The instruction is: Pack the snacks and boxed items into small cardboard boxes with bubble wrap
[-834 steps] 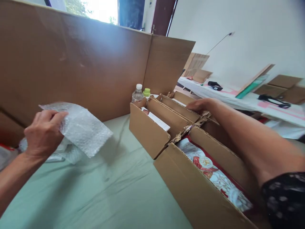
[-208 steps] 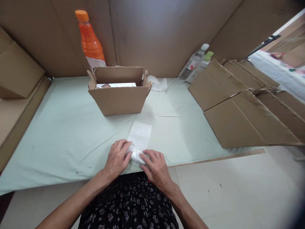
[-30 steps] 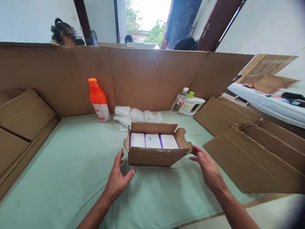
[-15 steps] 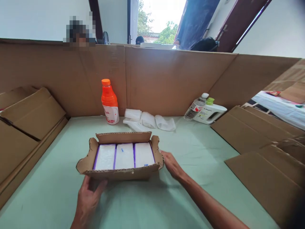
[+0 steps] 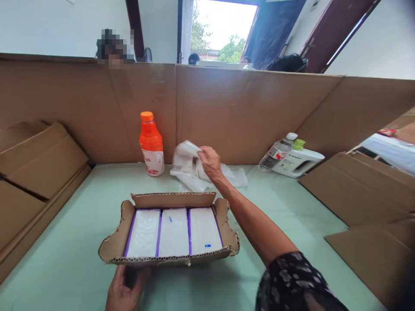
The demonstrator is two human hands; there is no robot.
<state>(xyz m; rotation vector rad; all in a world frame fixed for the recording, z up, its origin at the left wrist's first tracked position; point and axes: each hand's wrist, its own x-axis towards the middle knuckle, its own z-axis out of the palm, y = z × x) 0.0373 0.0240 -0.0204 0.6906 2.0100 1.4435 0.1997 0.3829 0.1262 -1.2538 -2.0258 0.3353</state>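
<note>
My right hand (image 5: pixel 210 162) reaches past the box and pinches a piece of translucent white plastic wrap (image 5: pixel 187 149), one end raised off the cloth. Other crumpled pieces of wrap (image 5: pixel 238 176) lie below and beside it. In front of me sits an open cardboard box (image 5: pixel 173 199) with torn edges. Three white packs (image 5: pixel 174 233) with purple sides stand in a row inside. At the box's near left side is my left hand (image 5: pixel 125 290), thumb and fingers spread; the box's edge hides the fingertips, and whether they touch it I cannot tell.
An orange bottle (image 5: pixel 152 144) stands near the cardboard wall (image 5: pixel 246 108). To the right, a clear bottle (image 5: pixel 275 153) leans against a white jug (image 5: pixel 300 160) with a green cap. Cardboard flaps (image 5: pixel 359 185) border both sides. A person is visible beyond the wall.
My right hand has left the box's right side, moved forward and taken hold of the plastic wrap, lifting one end. My left hand stays by the box's near side. The view has shifted slightly.
</note>
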